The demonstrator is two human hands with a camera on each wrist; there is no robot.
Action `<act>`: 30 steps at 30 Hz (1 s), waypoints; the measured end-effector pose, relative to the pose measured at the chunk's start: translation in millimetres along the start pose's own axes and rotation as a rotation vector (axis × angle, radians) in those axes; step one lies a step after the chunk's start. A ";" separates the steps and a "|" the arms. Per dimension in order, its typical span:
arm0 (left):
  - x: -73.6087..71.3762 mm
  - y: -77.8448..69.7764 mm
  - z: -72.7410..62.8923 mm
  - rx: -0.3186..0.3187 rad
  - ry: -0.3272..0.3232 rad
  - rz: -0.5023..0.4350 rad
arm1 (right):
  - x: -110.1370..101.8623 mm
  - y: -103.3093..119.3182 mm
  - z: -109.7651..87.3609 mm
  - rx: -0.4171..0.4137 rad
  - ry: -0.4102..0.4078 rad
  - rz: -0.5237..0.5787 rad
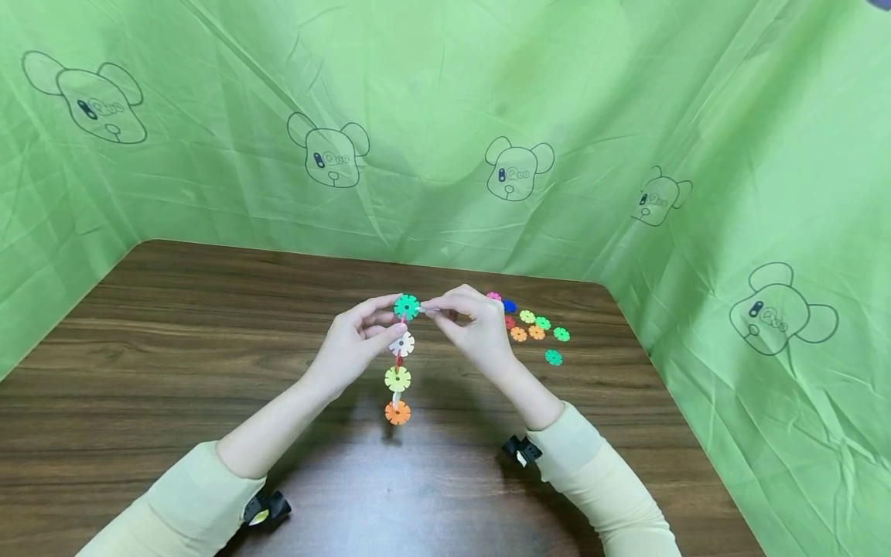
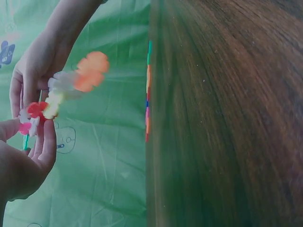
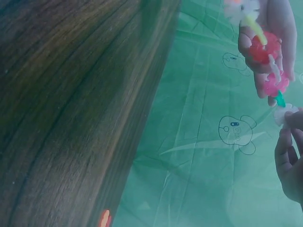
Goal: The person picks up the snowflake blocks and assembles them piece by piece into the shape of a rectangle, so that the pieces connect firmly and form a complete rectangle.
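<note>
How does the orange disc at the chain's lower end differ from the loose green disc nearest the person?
The orange disc hangs in the air, while the green disc lies on the table. The orange disc is joined to the chain; the green disc sits apart from other pieces. Both are round with notched edges.
</note>
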State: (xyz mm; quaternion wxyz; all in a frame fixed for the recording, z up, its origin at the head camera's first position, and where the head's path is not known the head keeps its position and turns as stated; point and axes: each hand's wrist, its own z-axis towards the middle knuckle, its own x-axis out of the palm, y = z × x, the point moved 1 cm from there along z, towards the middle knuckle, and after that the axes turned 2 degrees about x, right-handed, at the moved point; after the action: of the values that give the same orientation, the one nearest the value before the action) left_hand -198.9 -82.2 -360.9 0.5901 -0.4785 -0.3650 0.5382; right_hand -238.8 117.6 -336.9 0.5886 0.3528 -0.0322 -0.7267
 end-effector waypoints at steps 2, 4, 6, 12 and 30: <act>-0.5 0.1 0.5 0.018 -0.015 0.017 | -0.6 0.2 0.0 -0.006 -0.003 0.007; -1.0 -0.5 1.1 0.035 -0.040 0.037 | -1.1 1.4 0.4 -0.007 -0.004 0.027; -1.6 -1.2 2.2 0.046 -0.071 0.036 | -1.2 2.7 0.3 -0.003 -0.005 0.042; -1.9 -2.5 4.8 0.053 -0.164 -0.031 | 1.7 4.1 -2.5 -0.003 0.002 0.059; 2.2 -8.8 -0.7 0.003 -0.213 -0.101 | 6.8 6.4 -1.7 -0.123 0.010 0.060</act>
State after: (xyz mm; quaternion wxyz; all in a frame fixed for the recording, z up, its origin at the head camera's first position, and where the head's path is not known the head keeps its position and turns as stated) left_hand -195.4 -79.8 -352.8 0.5749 -0.3985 -0.4484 0.5564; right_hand -232.9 110.3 -338.5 0.6309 0.3184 0.0048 -0.7075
